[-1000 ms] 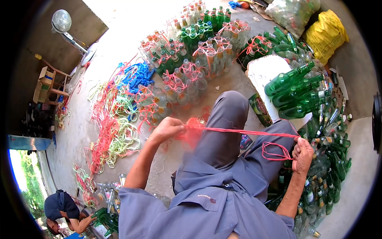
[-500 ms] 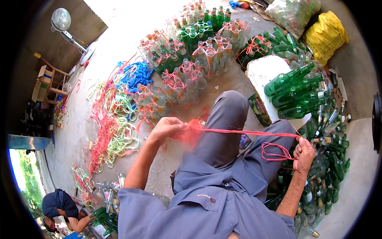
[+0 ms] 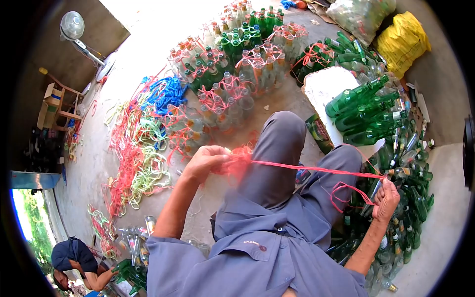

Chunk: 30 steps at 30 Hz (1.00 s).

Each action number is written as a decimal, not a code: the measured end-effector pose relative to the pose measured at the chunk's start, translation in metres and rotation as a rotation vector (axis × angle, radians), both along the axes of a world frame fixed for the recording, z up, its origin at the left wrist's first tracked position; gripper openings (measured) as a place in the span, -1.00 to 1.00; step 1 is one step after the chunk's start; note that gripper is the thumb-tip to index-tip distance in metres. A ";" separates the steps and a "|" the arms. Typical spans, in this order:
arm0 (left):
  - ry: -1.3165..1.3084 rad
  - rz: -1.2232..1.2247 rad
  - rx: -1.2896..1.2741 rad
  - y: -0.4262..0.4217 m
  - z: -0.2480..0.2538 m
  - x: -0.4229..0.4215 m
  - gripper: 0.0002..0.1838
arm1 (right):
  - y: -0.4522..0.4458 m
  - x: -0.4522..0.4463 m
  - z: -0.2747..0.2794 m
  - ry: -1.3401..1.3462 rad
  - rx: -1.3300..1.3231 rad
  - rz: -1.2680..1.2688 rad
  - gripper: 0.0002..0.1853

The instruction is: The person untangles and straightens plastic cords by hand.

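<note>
"Starting with the string, where is it?"

"The pink string (image 3: 316, 169) runs taut above the 2 trouser legs (image 3: 282, 148), from hand to hand."

"And the fingers?"

"The left hand (image 3: 209, 161) pinches it at a blurred tangle. The right hand (image 3: 387, 198) is clenched round the other end, a loose loop hanging beside it."

"Any writing?"

"Small lettering and a dark red mark on the shirt pocket (image 3: 255, 250), too tiny for me to read. The dark green carton (image 3: 319, 133) beyond the knees has a printed panel; its words are unclear too."

"Bottle labels?"

"Several in the bottle heap (image 3: 410, 198) at the right carry pale labels, none legible."
</note>
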State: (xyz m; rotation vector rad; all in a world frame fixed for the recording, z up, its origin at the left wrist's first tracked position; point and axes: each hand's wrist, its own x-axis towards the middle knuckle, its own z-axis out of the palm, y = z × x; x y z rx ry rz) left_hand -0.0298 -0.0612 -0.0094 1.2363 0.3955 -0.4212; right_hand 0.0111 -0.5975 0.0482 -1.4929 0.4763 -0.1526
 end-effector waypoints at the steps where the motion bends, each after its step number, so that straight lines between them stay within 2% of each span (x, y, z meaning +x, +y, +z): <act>1: -0.008 -0.011 -0.026 -0.001 0.000 0.000 -0.85 | -0.004 -0.002 -0.001 0.016 -0.008 0.004 -0.84; 5: -0.035 0.003 -0.035 -0.006 -0.005 0.005 -0.84 | -0.020 -0.007 -0.010 0.164 -0.165 0.061 -0.83; 8: -0.072 0.018 0.004 -0.011 -0.012 0.008 -0.80 | -0.053 -0.005 -0.061 0.188 -0.600 0.184 -0.82; 9: -0.069 0.015 -0.001 -0.011 -0.014 0.008 -0.79 | -0.047 -0.005 -0.061 0.233 -0.660 0.208 -0.83; 12: -0.071 0.005 0.000 -0.012 -0.009 0.009 -0.77 | -0.024 -0.001 -0.067 0.191 -0.862 0.170 -0.76; 15: -0.060 0.012 0.004 -0.012 -0.008 0.009 -0.75 | 0.002 0.009 -0.053 -0.031 -1.137 0.138 -0.71; 18: -0.046 0.032 0.014 -0.013 -0.010 0.009 -0.74 | 0.068 0.016 -0.005 -0.265 -1.013 0.135 -0.72; 20: -0.037 0.043 -0.004 -0.013 -0.011 0.010 -0.78 | 0.125 0.015 0.021 -0.418 -1.023 0.245 -0.76; 21: -0.032 0.048 -0.026 -0.013 -0.012 0.010 -0.81 | 0.150 0.013 0.026 -0.525 -1.028 0.383 -0.77; 24: -0.019 0.044 -0.059 -0.013 -0.011 0.010 -0.85 | 0.217 0.005 0.027 -0.727 -0.986 0.754 -0.73; 26: -0.014 0.043 -0.071 -0.014 -0.009 0.010 -0.85 | 0.254 0.003 0.023 -0.778 -1.011 0.938 -0.60; 28: -0.013 0.056 -0.084 -0.013 -0.005 0.008 -0.86 | 0.281 0.000 0.014 -0.768 -1.081 1.016 -0.53; 30: -0.026 0.068 -0.089 -0.012 -0.002 0.006 -0.86 | 0.293 0.000 -0.005 -0.782 -1.189 1.006 -0.61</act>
